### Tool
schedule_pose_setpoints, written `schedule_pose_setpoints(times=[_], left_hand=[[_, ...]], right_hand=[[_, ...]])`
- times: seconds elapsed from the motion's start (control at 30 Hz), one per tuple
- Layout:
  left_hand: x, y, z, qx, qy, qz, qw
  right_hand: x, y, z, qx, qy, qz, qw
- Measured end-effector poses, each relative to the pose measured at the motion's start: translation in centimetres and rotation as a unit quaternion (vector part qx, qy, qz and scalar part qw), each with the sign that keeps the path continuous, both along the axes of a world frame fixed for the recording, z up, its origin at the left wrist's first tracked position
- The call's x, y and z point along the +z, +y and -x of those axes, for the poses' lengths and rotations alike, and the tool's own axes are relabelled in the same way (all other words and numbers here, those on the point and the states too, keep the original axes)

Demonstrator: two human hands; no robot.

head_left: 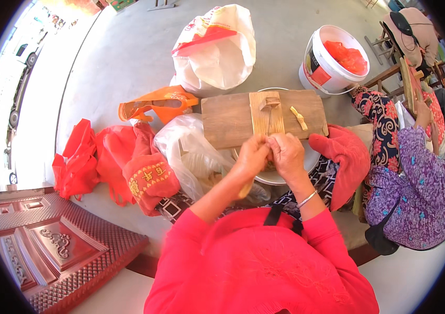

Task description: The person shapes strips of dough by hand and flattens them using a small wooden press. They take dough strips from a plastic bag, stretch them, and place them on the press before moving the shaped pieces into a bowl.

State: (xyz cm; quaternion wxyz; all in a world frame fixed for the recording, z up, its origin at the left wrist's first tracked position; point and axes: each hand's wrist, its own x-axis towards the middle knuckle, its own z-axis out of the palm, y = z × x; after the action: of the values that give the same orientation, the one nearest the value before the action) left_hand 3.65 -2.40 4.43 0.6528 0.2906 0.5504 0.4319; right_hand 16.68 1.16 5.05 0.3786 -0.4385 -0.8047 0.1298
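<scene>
Together, left hand (254, 155) and right hand (288, 152) are curled closed, contents indiscernible, at the near edge of a grained wooden board (226, 120); smooth floor (281, 57) is exposed beyond.

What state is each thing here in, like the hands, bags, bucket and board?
Left hand: fingers curled; any held thing unclear
Right hand: fingers curled, close against the other
Board: lying across the basin
Yellow strip: lying on the board
Basin: partly covered
White bag: upright, open
Bucket: open, red material inside
Orange bag: slumped
</scene>
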Motion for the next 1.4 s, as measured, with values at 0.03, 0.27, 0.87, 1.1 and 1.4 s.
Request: schedule_pose_setpoints(times=[0.03,0.27,0.87,1.1,1.4], left_hand=[[1.3,-0.6,-0.2,-0.041,-0.025,0.013,0.999],[7.4,-3.1,4.4,-0.223,0.289,-0.28,0.888],[7.2,-2.6,-2.9,-0.032,-0.074,-0.134,0.988],[2.2,-3.2,-0.7,-0.134,0.399,-0.331,0.845],[0.9,-3.3,-1.3,-0.119,0.234,-0.317,0.911]], right_hand=[[-0.7,-0.1,-0.6,-0.022,0.004,0.047,0.999],[5.4,-2.2,-4.0,0.154,-0.02,0.333,0.93],[5.8,-1.8,-2.8,-0.05,0.009,-0.002,0.999],[0.5,-2.7,-4.8,0.047,0.089,0.288,0.952],[-0.9,-3.9,-4.4,0.114,0.393,0.608,0.681]])
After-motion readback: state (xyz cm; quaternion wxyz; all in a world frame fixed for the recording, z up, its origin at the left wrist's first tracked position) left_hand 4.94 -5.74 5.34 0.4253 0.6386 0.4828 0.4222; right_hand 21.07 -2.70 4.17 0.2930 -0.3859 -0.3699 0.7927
